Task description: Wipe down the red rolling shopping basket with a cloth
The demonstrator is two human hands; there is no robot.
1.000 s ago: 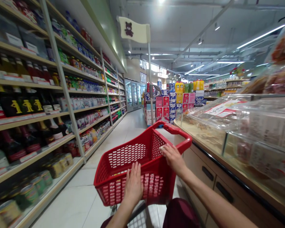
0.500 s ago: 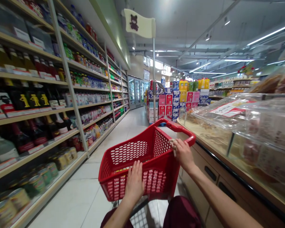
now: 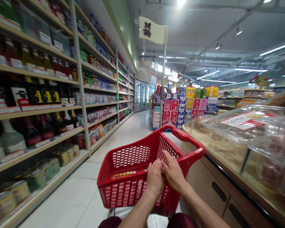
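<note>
A red plastic shopping cart (image 3: 123, 190) stands in front of me, its basket of perforated sides and its handle at the right. Something with yellow on it (image 3: 124, 174) lies inside, seen partly over the side. My left hand (image 3: 155, 177) and my right hand (image 3: 173, 171) meet above the cart's near rim, fingers together and touching. The left fingers are bent against the right hand, whose fingers point up and forward. What lies between them is hidden; no cloth shows now.
Shelves of bottles and cans (image 3: 45, 114) run along the left. On the right is a wooden counter (image 3: 206, 183) with clear plastic lids (image 3: 251, 126). A pole with a bear flag (image 3: 154, 30) rises beyond the cart. Stacked drink boxes (image 3: 174, 109) stand farther off on the tiled floor (image 3: 83, 190).
My right hand has left the rim by the handle, where it pressed a small pale cloth, and come left. My left hand has moved right to meet it. The view has shifted slightly left.
</note>
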